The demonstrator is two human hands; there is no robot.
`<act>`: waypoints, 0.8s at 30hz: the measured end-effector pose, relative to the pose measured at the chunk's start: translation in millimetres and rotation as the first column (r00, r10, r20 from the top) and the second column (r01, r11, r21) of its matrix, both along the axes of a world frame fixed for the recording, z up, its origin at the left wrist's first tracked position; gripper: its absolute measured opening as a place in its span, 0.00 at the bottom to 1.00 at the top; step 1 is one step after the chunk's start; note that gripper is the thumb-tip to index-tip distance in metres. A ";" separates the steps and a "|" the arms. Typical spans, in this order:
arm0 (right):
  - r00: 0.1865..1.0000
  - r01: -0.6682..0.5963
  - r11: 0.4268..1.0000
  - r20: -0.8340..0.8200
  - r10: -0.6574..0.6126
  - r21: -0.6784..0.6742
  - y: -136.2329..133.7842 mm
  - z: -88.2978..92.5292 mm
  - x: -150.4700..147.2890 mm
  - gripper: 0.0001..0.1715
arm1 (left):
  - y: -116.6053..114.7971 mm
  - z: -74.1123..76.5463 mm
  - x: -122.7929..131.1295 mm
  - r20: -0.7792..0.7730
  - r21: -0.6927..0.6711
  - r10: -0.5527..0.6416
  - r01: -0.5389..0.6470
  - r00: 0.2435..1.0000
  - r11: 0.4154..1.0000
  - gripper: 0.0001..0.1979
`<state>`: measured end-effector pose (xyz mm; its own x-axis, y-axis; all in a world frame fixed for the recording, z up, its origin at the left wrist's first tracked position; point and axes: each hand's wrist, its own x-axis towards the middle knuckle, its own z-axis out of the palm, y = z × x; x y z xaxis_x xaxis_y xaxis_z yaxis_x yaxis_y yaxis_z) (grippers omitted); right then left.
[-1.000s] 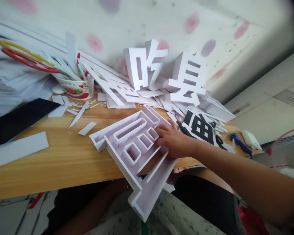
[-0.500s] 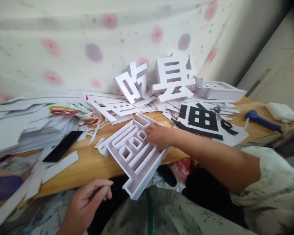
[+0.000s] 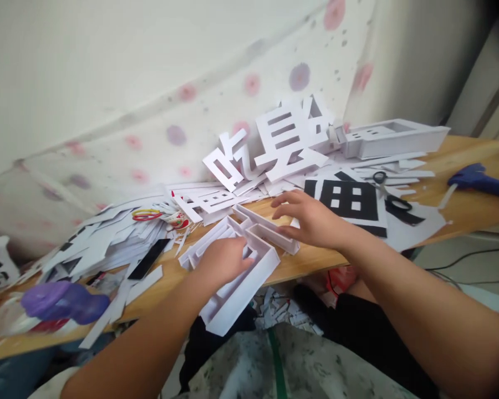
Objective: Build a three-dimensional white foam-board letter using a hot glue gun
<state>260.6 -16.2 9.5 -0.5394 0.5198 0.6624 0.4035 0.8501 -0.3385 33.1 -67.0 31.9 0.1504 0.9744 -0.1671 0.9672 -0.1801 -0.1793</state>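
A hollow white foam-board character (image 3: 243, 293) with raised walls lies at an angle over the table's front edge. My left hand (image 3: 224, 259) rests on its middle, thumb and fingers closed on the inner walls; part of the grip is hidden. My right hand (image 3: 310, 219) hovers by the character's far right arm, fingers bent and apart, holding nothing visible. Right of that hand lies a black cut-out character sheet (image 3: 351, 202) on white paper. Black-handled scissors (image 3: 393, 194) lie across its right edge.
Finished white characters (image 3: 289, 136) lean at the back among board scraps. A blue glue gun (image 3: 478, 180) lies at the right. At the left are a black phone-like slab (image 3: 149, 259), a purple object (image 3: 64, 302), a patterned cup (image 3: 178, 220) and stacked white sheets (image 3: 103, 238).
My left hand has come up from below the table edge onto the character. My right hand has lifted off its inside and moved right. The character has turned, and the view has shifted.
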 end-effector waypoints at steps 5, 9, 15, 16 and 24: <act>1.000 0.007 1.000 -0.013 -0.007 0.030 -8.9 -19.4 20.5 0.07 | 15.8 -3.9 11.0 -0.115 0.001 0.053 -0.053 0.992 0.999 0.17; 0.996 0.083 0.993 0.023 -0.085 0.088 -10.4 -15.2 24.4 0.07 | 16.4 -11.9 12.3 -0.123 0.036 0.069 -0.065 0.990 0.997 0.16; 0.951 -0.185 0.940 0.294 0.097 0.287 -87.9 -27.6 -52.6 0.12 | 19.5 -5.6 14.3 -0.106 0.046 0.084 -0.080 0.991 0.996 0.15; 0.940 -0.249 0.925 0.303 0.160 0.285 -103.1 -35.3 -71.4 0.12 | 22.0 -2.1 14.5 -0.113 0.049 0.099 -0.094 0.989 0.994 0.16; 0.948 -0.149 0.957 0.310 0.067 0.248 -121.1 -57.7 -110.3 0.24 | 38.8 18.3 1.5 -0.100 0.011 0.156 -0.155 0.983 0.988 0.18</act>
<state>150.2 -137.4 -48.2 -0.7747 0.2746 0.5696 0.3508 0.9361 0.0259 34.6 -28.2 50.2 -0.0204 0.9851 -0.1705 0.9604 -0.0281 -0.2773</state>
